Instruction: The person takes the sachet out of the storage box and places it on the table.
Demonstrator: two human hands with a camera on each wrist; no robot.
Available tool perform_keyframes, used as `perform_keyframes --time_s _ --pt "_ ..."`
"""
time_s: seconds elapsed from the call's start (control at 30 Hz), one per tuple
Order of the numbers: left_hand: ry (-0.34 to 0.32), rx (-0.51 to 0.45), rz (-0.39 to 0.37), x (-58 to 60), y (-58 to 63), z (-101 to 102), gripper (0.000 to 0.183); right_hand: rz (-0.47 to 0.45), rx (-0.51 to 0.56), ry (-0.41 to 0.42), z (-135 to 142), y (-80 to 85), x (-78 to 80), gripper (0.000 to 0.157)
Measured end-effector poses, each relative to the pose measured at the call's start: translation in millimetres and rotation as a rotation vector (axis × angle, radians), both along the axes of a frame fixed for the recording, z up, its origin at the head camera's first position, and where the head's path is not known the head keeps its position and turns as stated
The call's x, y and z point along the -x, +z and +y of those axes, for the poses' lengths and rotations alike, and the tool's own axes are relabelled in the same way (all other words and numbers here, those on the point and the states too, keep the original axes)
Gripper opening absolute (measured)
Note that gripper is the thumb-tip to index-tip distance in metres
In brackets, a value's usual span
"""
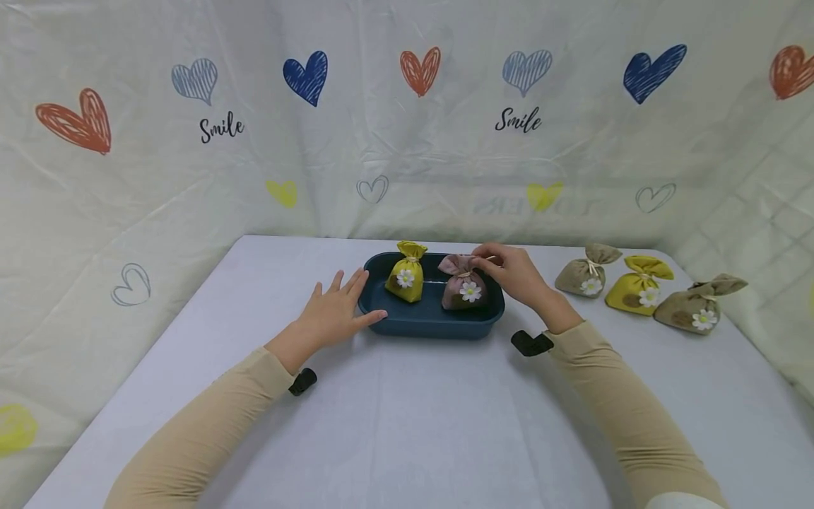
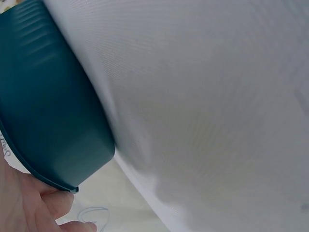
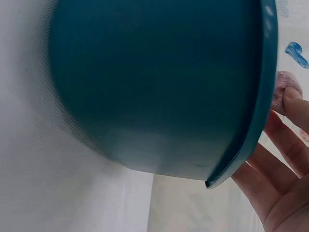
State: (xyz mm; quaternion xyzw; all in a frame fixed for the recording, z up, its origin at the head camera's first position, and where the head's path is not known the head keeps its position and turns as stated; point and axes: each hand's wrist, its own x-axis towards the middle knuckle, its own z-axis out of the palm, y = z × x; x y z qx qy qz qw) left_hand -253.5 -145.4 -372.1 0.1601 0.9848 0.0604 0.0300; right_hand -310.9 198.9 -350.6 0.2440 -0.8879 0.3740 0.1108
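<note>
A dark blue tub [image 1: 432, 329] stands on the table with two small cloth sachets inside. The yellow sachet [image 1: 409, 277] is in its left half and leans slightly. To the right, a pink sachet [image 1: 459, 286] with a white daisy has its gathered top between the thumb and fingers of my right hand [image 1: 509, 272]. In the right wrist view, the thumb presses on the pink cloth [image 3: 286, 87] just past the tub's rim. My left hand [image 1: 333, 311] has its fingers spread, touching the rim at the tub's left end.
On the right of the white table [image 1: 407, 424] sit a beige sachet [image 1: 581, 276], another yellow sachet [image 1: 629, 290] and a brownish sachet [image 1: 683, 311], all with daisies. A heart-printed curtain [image 1: 420, 141] hangs behind the table.
</note>
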Motion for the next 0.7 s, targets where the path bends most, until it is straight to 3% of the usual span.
perform_keyframes --time_s 0.33,0.7 --pt "0.007 -0.003 -0.009 0.9 0.3 1 0.098 -0.012 0.137 0.008 2 7.5 -2.0 0.027" --pt "0.003 -0.005 -0.015 1.4 1.5 0 0.097 -0.039 0.195 0.006 2 17.0 -7.3 0.029"
